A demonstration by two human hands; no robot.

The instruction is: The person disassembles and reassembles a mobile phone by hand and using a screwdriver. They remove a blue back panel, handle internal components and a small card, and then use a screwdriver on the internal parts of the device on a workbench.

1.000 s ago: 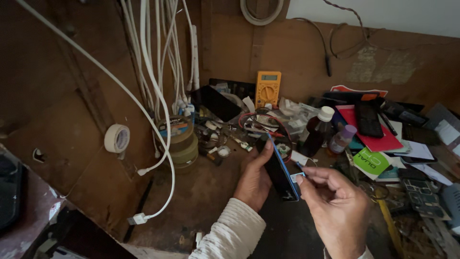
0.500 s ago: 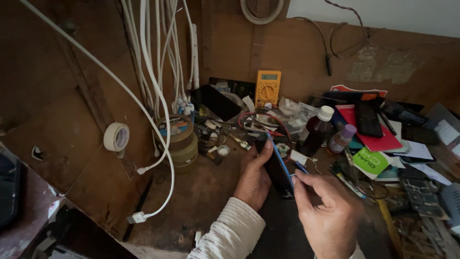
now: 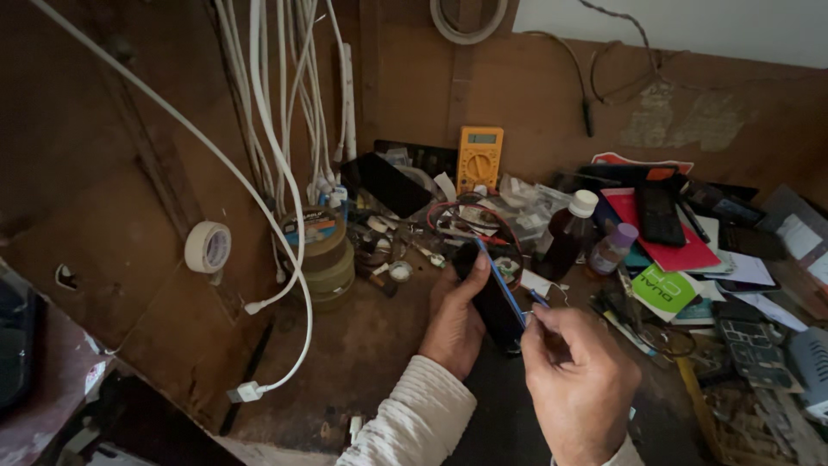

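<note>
Hiding phone (image 3: pixel 493 298) back: left hand (image 3: pixel 453 321).

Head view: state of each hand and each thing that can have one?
left hand: holds the phone on edge
phone: tilted, blue edge up
right hand: pinches a thin tool at the phone's edge
brown bottle: upright, capped
multimeter: propped upright

Black blue-edged phone (image 3: pixel 494 293), tilted edge-up

A small electronics repair workshop: cluttered wooden bench (image 3: pixel 362 362), yellow multimeter (image 3: pixel 479 160), hanging white cables (image 3: pixel 267 129), tape rolls (image 3: pixel 321 250).
</note>
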